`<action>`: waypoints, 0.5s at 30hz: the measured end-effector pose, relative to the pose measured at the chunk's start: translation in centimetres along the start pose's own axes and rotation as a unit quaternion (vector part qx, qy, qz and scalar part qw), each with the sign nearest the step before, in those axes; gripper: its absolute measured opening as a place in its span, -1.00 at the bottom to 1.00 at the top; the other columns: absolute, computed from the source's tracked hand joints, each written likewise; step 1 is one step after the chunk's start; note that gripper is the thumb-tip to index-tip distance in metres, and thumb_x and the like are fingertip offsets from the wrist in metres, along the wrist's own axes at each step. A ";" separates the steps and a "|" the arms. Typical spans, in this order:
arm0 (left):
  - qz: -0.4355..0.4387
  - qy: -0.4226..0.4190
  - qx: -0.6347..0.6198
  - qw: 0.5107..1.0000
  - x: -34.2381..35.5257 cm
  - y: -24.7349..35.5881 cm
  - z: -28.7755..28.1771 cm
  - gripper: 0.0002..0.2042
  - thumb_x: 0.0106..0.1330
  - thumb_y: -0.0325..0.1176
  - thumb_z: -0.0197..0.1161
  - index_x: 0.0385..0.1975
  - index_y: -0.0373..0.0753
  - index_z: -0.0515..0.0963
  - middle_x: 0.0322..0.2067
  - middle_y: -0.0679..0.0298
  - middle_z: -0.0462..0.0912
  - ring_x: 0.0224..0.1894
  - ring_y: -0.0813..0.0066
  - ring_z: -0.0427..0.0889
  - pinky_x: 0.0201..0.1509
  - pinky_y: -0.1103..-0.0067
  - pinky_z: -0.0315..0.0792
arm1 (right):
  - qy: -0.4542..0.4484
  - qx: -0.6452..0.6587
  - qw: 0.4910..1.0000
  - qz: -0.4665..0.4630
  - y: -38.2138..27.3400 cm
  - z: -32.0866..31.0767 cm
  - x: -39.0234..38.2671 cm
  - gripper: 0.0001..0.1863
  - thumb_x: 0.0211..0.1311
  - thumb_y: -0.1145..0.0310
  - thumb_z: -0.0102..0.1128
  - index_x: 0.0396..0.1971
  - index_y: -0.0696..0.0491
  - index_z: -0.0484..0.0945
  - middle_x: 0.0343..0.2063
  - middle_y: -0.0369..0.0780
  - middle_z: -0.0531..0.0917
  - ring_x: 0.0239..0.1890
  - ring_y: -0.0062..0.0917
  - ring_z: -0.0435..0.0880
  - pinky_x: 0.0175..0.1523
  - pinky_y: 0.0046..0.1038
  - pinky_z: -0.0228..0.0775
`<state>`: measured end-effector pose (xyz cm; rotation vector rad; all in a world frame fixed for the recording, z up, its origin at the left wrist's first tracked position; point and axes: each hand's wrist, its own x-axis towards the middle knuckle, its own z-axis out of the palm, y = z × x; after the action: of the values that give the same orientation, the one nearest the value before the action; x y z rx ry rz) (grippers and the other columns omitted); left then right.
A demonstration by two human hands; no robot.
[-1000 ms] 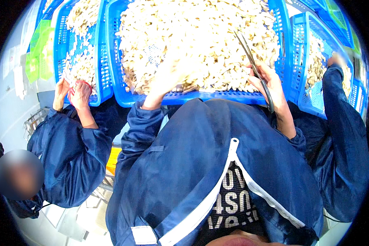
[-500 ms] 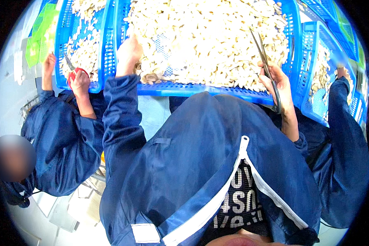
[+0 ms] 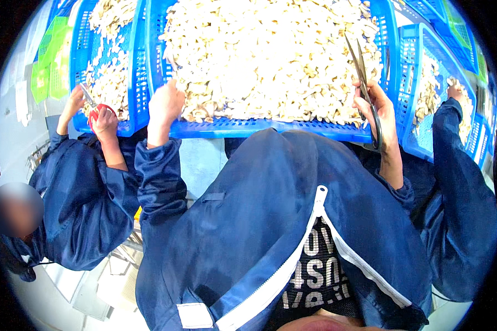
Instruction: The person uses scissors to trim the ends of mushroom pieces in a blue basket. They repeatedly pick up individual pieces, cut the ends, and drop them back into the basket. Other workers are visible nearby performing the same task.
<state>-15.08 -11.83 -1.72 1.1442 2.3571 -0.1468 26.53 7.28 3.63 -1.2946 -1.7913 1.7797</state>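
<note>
My left hand is at the front left corner of a large blue perforated tray, fingers curled; what they hold, if anything, is hidden. Pale, irregular sliced pieces, resembling mushrooms, cover the tray's inside. My right hand grips black-handled metal scissors at the tray's front right, blades pointing up over the pieces and slightly apart.
A co-worker at left holds red-handled scissors by a narrower blue tray of similar pieces. Another person's sleeve reaches into a right-hand tray. Green baskets stand at far left.
My left hand moved from over the pieces to the left corner, up and then back down. The bare mesh seen among the pieces earlier is now covered. My right hand still holds the scissors.
</note>
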 end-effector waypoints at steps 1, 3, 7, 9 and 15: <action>-0.018 -0.011 0.030 0.999 -0.3 0.0 1.0 -0.71 0.16 -0.28 0.05 -0.15 -0.28 0.46 -0.30 -0.12 0.61 -0.24 -0.11 0.59 -0.13 0.16 0.46 | -0.002 0.016 1.000 -0.014 0.6 -0.3 0.0 -0.63 0.16 0.36 0.23 -0.03 0.11 0.45 -0.37 -0.38 0.46 -0.34 -0.71 0.46 -0.17 -0.66 0.33; -0.058 -0.022 0.074 0.995 -0.6 1.4 2.8 -0.71 0.18 -0.27 0.04 -0.18 -0.31 0.44 -0.28 -0.15 0.60 -0.21 -0.04 0.61 -0.10 0.20 0.47 | 0.018 0.011 1.000 -0.003 0.5 -0.1 -0.1 -0.65 0.14 0.42 0.25 -0.05 0.09 0.47 -0.38 -0.42 0.44 -0.38 -0.78 0.38 -0.27 -0.73 0.24; 0.175 0.062 -0.155 0.970 -1.7 3.7 5.5 -0.51 0.13 -0.36 0.16 0.10 -0.33 0.33 -0.41 0.01 0.61 -0.42 0.11 0.59 -0.23 0.32 0.46 | 0.031 0.023 0.999 -0.017 0.2 -0.5 0.0 -0.66 0.13 0.46 0.25 -0.06 0.08 0.48 -0.39 -0.43 0.43 -0.37 -0.80 0.35 -0.27 -0.75 0.20; 0.224 0.002 -0.191 0.956 -2.8 7.4 4.1 -0.50 0.16 -0.37 0.17 0.16 -0.27 0.32 -0.43 0.14 0.61 -0.44 0.34 0.56 -0.31 0.47 0.44 | 0.042 0.043 0.998 -0.018 0.1 -1.0 -0.1 -0.67 0.14 0.46 0.25 -0.06 0.08 0.48 -0.38 -0.43 0.43 -0.35 -0.80 0.36 -0.22 -0.75 0.20; 0.259 0.169 -0.261 0.915 1.0 12.2 1.4 -0.74 0.16 -0.47 0.12 -0.14 -0.19 0.55 -0.45 0.04 0.59 -0.40 0.19 0.59 -0.31 0.40 0.44 | 0.055 0.045 0.997 -0.021 0.2 -1.3 -0.6 -0.67 0.15 0.46 0.23 -0.06 0.09 0.48 -0.40 -0.44 0.44 -0.34 -0.81 0.39 -0.22 -0.76 0.24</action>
<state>-5.77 -3.78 -1.89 1.5357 2.0635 0.8738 27.93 7.59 3.90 -1.2836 -1.6490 1.7118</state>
